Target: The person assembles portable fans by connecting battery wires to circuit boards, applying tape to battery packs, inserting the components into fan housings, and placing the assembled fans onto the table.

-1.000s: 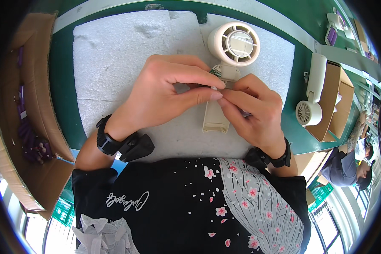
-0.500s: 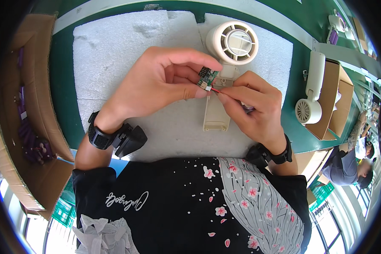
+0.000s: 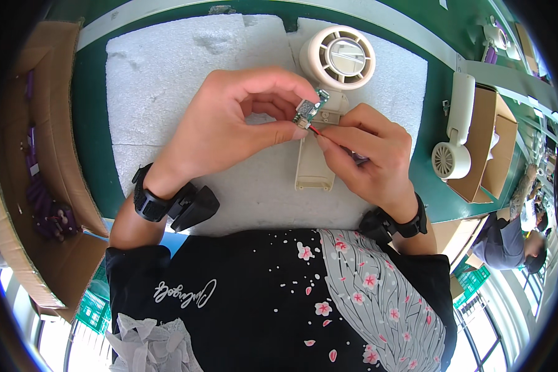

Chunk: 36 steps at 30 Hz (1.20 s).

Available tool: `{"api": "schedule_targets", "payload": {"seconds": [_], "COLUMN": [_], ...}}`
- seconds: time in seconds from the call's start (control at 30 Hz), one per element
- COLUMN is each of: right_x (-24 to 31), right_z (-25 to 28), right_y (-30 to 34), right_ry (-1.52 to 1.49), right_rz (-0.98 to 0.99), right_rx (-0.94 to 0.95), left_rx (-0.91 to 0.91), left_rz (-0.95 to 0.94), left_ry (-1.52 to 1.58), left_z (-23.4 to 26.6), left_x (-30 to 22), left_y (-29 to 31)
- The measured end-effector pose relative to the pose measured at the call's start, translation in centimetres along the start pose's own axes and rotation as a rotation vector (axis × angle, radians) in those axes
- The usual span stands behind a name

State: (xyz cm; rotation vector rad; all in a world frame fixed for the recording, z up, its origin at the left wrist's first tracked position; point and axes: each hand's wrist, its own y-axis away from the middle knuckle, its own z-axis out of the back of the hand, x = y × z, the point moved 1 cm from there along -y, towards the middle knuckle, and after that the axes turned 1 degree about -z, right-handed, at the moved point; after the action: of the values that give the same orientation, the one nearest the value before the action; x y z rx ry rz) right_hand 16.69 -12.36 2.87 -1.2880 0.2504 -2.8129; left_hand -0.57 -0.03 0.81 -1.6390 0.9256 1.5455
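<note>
My left hand (image 3: pixel 229 127) pinches a small green circuit board (image 3: pixel 308 110) between thumb and fingers, tilted up above the foam pad. My right hand (image 3: pixel 369 158) pinches the thin red wire (image 3: pixel 320 132) that runs from the board's lower end. Under both hands lies a cream handheld fan body (image 3: pixel 328 80), with its round grille head at the far end and its open handle shell (image 3: pixel 313 167) toward me. Both wrists wear black bands.
The fan lies on a white foam pad (image 3: pixel 167 93) over a green bench (image 3: pixel 93 124). A cardboard box (image 3: pixel 25 155) with purple parts stands at the left. Another cream fan (image 3: pixel 456 133) leans on a cardboard box (image 3: pixel 493 149) at the right. Another person sits far right.
The hands were closed together low over the handle; now my left hand has lifted and turned the circuit board into view, and my right hand holds its red wire.
</note>
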Motion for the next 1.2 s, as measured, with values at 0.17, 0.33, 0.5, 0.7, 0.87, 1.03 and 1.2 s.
{"api": "schedule_targets", "payload": {"seconds": [0.17, 0.33, 0.5, 0.7, 0.87, 1.03, 1.2], "right_x": [-0.7, 0.4, 0.7, 0.3, 0.4, 0.3, 0.1], "right_z": [0.6, -0.7, -0.6, -0.5, -0.4, -0.6, -0.7], "right_y": [-0.1, 0.3, -0.4, -0.2, -0.3, -0.3, -0.3], "right_ry": [0.055, -0.099, 0.05, 0.068, 0.063, 0.087, 0.097], "right_rz": [0.132, -0.133, 0.019, 0.011, -0.022, -0.014, -0.004], "right_rx": [0.05, -0.161, -0.21, -0.206, -0.2, -0.225, -0.243], "left_rx": [0.046, 0.002, -0.012, -0.061, -0.088, -0.115, -0.121], "left_rz": [-0.084, -0.225, -0.228, -0.186, -0.256, -0.277, -0.282], "left_ry": [-0.157, -0.336, -0.384, -0.343, -0.454, -0.484, -0.501], "left_z": [-0.1, -0.8, -0.9, -0.7, -0.9, -1.4, -1.5], "left_x": [-0.7, -0.7, -0.5, -0.2, 0.1, 0.1, 0.1], "left_y": [-0.2, 0.0, 0.2, 0.1, 0.1, 0.0, 0.1]}}
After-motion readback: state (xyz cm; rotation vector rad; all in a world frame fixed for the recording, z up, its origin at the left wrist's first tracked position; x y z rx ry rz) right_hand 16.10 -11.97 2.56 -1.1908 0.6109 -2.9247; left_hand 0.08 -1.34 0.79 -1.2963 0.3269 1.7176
